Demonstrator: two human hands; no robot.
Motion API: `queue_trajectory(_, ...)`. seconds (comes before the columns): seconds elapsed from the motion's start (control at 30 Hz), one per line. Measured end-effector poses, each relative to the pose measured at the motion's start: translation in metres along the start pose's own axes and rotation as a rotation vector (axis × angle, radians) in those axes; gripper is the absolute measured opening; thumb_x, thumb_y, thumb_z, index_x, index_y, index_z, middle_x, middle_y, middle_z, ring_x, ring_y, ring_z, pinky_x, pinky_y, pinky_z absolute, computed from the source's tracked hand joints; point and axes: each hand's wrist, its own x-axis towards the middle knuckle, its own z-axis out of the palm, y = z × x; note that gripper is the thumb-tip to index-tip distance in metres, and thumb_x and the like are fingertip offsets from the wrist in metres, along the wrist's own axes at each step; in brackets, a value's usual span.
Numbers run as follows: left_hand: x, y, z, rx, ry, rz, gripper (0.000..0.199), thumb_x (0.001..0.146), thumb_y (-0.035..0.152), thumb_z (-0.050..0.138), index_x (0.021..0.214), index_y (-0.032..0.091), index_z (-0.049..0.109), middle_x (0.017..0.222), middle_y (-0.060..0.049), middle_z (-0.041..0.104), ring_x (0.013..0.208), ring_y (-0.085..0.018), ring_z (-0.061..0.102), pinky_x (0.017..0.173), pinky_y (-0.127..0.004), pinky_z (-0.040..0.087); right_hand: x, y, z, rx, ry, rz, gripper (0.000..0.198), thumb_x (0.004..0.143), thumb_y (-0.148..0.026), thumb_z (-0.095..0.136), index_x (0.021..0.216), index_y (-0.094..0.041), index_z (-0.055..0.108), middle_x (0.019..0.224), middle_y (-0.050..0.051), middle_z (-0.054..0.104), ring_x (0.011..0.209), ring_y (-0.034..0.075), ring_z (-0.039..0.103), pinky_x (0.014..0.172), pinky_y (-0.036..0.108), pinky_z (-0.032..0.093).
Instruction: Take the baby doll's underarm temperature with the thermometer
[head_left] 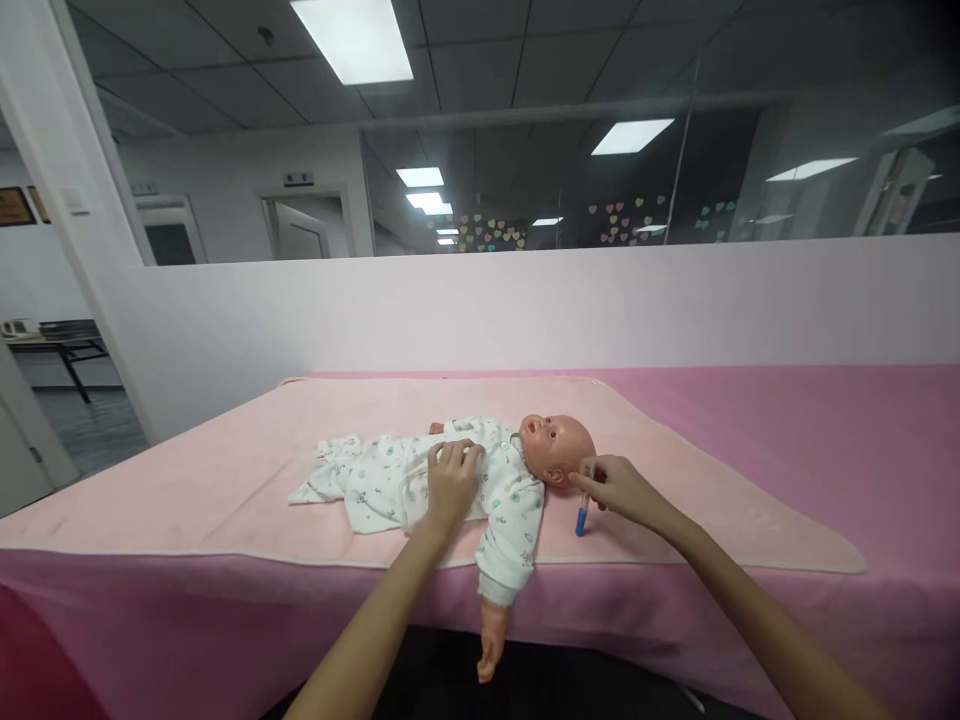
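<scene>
A baby doll (375, 480) in a white patterned outfit lies on its back, its bald head to the right and one arm hanging over the front edge. My left hand (452, 480) rests on the doll's torso with the fingers laid out over the cloth. Close beside the doll's head, my right hand (616, 488) pinches a slim clear tube with a blue end (581, 520). The blue end points down toward the mat. My fingers cover the tube's upper part, so its exact kind does not show.
Under the doll is a peach mat (225, 480) on a pink-covered table (847, 450). A low white wall (525, 310) topped by glass runs along the back. At the far left, a doorway shows a desk (64, 345) in another room.
</scene>
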Motion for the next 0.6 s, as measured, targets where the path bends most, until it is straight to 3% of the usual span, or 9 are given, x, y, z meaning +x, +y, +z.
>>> queue_trajectory(0.07, 0.006, 0.004, 0.001, -0.016, -0.01, 0.033, 0.034, 0.079, 0.003, 0.038, 0.098, 0.024, 0.057, 0.091, -0.003, 0.062, 0.085, -0.018, 0.054, 0.087, -0.036, 0.03, 0.003, -0.003, 0.005, 0.015, -0.129, 0.05, 0.047, 0.078, -0.056, 0.039, 0.051, -0.018, 0.043, 0.045, -0.002, 0.049, 0.04, 0.009, 0.047, 0.043, 0.021, 0.036)
queue_trajectory(0.17, 0.018, 0.013, 0.004, -0.085, 0.021, -0.162, 0.037, 0.075, 0.001, 0.039, 0.101, 0.023, 0.054, 0.089, -0.003, 0.062, 0.087, -0.019, 0.053, 0.083, -0.035, 0.033, 0.013, -0.016, 0.004, -0.009, -0.375, 0.132, 0.051, 0.08, -0.055, 0.035, 0.051, -0.016, 0.049, 0.043, 0.001, 0.052, 0.035, 0.009, 0.046, 0.038, 0.021, 0.036)
queue_trajectory(0.23, 0.023, 0.019, 0.009, -0.16, 0.047, -0.297, 0.03, 0.076, 0.005, 0.041, 0.098, 0.021, 0.054, 0.089, -0.004, 0.061, 0.087, -0.019, 0.053, 0.078, -0.033, 0.036, 0.026, -0.033, -0.003, -0.049, -0.529, 0.16, 0.046, 0.08, -0.048, 0.043, 0.051, -0.014, 0.053, 0.046, 0.003, 0.057, 0.038, 0.01, 0.051, 0.041, 0.02, 0.04)
queue_trajectory(0.33, 0.021, 0.026, 0.018, -0.216, 0.01, -0.287, 0.019, 0.08, 0.013, 0.041, 0.091, 0.02, 0.056, 0.088, -0.005, 0.061, 0.085, -0.019, 0.053, 0.075, -0.032, 0.037, 0.051, -0.069, -0.029, -0.031, -0.665, 0.181, 0.032, 0.072, -0.04, 0.06, 0.057, -0.012, 0.06, 0.051, 0.005, 0.063, 0.048, 0.013, 0.059, 0.049, 0.022, 0.047)
queue_trajectory(0.4, 0.016, 0.03, 0.021, -0.199, -0.037, -0.231, 0.017, 0.082, 0.017, 0.041, 0.088, 0.021, 0.057, 0.087, -0.005, 0.06, 0.085, -0.02, 0.052, 0.075, -0.032, 0.036, 0.065, -0.093, -0.05, 0.155, -0.593, 0.083, 0.036, 0.072, -0.046, 0.06, 0.067, -0.01, 0.063, 0.058, 0.008, 0.066, 0.053, 0.015, 0.063, 0.051, 0.023, 0.05)
queue_trajectory(0.53, 0.009, 0.032, 0.02, -0.167, -0.066, -0.201, 0.019, 0.085, 0.024, 0.042, 0.088, 0.021, 0.06, 0.089, -0.006, 0.06, 0.086, -0.02, 0.051, 0.077, -0.033, 0.035, 0.073, -0.126, -0.064, 0.662, -0.168, -0.232, 0.041, 0.076, -0.051, 0.056, 0.077, -0.01, 0.063, 0.067, 0.009, 0.069, 0.057, 0.012, 0.064, 0.05, 0.02, 0.052)
queue_trajectory(0.6, 0.008, 0.031, 0.019, -0.158, -0.07, -0.199, 0.019, 0.084, 0.028, 0.043, 0.089, 0.02, 0.06, 0.09, -0.006, 0.059, 0.087, -0.02, 0.051, 0.077, -0.034, 0.035, 0.068, -0.134, -0.056, 0.661, -0.21, -0.262, 0.038, 0.073, -0.048, 0.06, 0.072, -0.01, 0.063, 0.063, 0.007, 0.068, 0.051, 0.01, 0.062, 0.048, 0.017, 0.051)
